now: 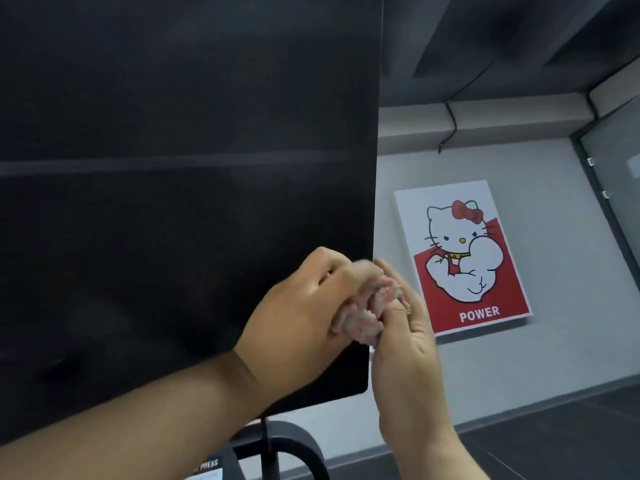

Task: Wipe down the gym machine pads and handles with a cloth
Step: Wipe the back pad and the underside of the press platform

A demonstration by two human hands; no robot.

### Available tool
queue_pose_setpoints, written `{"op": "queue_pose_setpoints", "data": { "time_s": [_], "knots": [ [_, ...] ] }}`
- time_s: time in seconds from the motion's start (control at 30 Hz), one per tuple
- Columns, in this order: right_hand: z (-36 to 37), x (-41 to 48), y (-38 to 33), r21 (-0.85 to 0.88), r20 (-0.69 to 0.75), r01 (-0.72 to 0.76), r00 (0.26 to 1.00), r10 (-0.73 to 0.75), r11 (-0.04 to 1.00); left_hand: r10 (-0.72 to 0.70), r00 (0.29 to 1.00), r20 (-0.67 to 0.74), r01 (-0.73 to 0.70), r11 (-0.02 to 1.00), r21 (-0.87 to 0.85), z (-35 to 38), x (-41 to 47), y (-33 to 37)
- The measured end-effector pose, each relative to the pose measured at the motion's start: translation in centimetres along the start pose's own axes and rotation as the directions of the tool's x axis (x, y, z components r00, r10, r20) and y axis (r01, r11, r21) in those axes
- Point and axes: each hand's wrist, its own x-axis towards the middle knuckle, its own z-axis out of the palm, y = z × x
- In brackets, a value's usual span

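Note:
A small pink-and-white cloth (367, 311) is bunched up between both of my hands, in front of the right edge of a big black panel of the gym machine (187, 188). My left hand (298, 317) grips the cloth from the left with curled fingers. My right hand (405, 341) holds it from the right, thumb and fingers closed round the bundle. Most of the cloth is hidden between the palms.
The black machine frame (277, 445) with a cable and a "PRESS" label shows below the panel. A cartoon cat "POWER" poster (464, 258) hangs on the grey wall to the right. A glass door (616, 174) stands at the far right above dark flooring.

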Motion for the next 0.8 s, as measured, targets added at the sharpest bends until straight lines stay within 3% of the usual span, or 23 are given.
{"op": "queue_pose_setpoints", "data": {
  "time_s": [0.07, 0.13, 0.2, 0.27, 0.33, 0.4, 0.5, 0.57, 0.67, 0.73, 0.8],
  "knots": [
    [-0.3, -1.7, -1.1, 0.127, 0.019, -0.067, 0.998, 0.065, 0.990, -0.153, 0.988, -0.035, 0.141, 0.963, -0.231, -0.2, -1.0, 1.7],
    [-0.7, -3.0, -2.0, 0.301, 0.172, -0.213, 0.971, 0.167, 0.929, -0.202, 0.979, -0.002, 0.193, 0.938, -0.287, -0.9, -2.1, 2.5],
    [-0.7, -3.6, -2.3, 0.350, 0.228, -0.268, 0.954, 0.196, 0.898, -0.201, 0.975, 0.090, 0.218, 0.936, -0.277, -1.9, -3.2, 2.3],
    [-0.6, -3.4, -1.7, 0.179, 0.101, -0.138, 0.988, 0.121, 0.974, -0.190, 0.966, 0.176, 0.218, 0.963, -0.159, -3.1, -4.3, 1.3],
    [0.4, -2.7, -1.9, -0.093, -0.028, 0.083, 0.996, -0.086, 0.992, -0.109, 0.975, 0.193, 0.074, 0.980, 0.183, -4.5, -5.1, -0.5],
    [2.0, -0.9, -2.8, -0.383, -0.109, 0.271, 0.936, -0.334, 0.883, 0.006, 0.982, 0.188, -0.094, 0.882, 0.462, -6.3, -5.0, -2.9],
    [4.0, 2.9, -3.8, -0.708, -0.071, 0.414, 0.764, -0.641, 0.572, 0.141, 0.982, 0.122, -0.186, 0.726, 0.662, -8.7, -3.9, -6.3],
    [5.0, 4.5, -2.1, -0.776, -0.012, 0.456, 0.680, -0.733, 0.435, 0.161, 0.980, 0.120, -0.199, 0.688, 0.698, -9.1, -3.8, -7.8],
    [5.3, 4.3, 1.8, -0.798, 0.017, 0.493, 0.594, -0.805, 0.347, 0.199, 0.957, 0.213, -0.291, 0.628, 0.721, -6.8, -6.0, -8.9],
    [4.1, 3.8, 4.1, -0.785, 0.087, 0.541, 0.578, -0.812, 0.301, 0.224, 0.932, 0.287, -0.363, 0.601, 0.712, -5.0, -7.9, -9.4],
    [2.1, 2.8, 6.7, -0.797, 0.203, 0.558, 0.609, -0.767, 0.233, 0.237, 0.925, 0.297, -0.380, 0.596, 0.707, -3.9, -8.9, -9.9]
  ]
}}
